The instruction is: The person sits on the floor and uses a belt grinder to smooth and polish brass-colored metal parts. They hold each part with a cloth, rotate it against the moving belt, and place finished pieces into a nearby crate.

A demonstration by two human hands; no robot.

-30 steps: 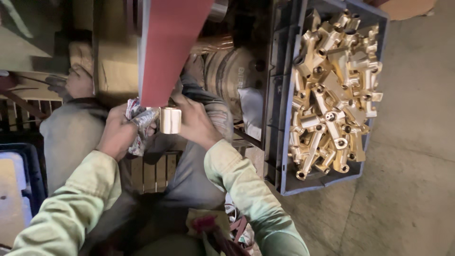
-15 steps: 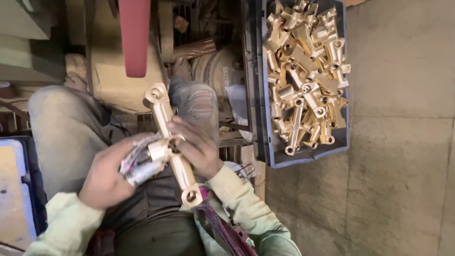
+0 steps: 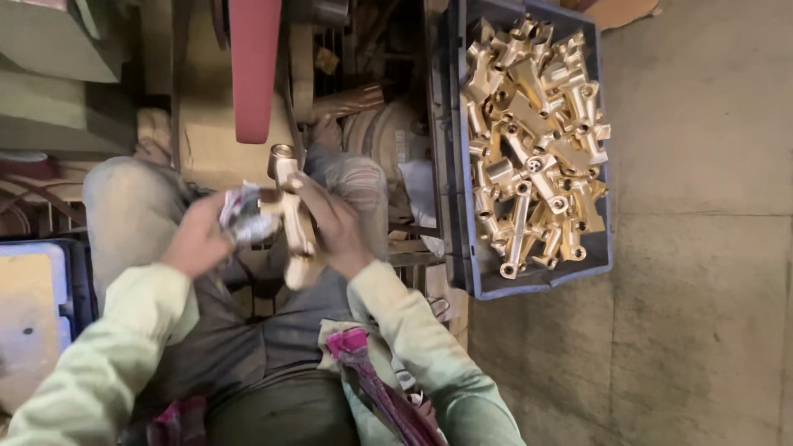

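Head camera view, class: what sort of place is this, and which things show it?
Probably a small metal-finishing workshop: a crate heaped with brass fittings, a red sanding belt, and a brass part held in both hands over a bare concrete floor.

Brass fittings (image 3: 533,140) lie heaped in a plastic crate (image 3: 537,281) on the floor (image 3: 702,248), right of the sanding belt (image 3: 254,70). Another brass fitting (image 3: 291,211) sits between both hands, below the belt.
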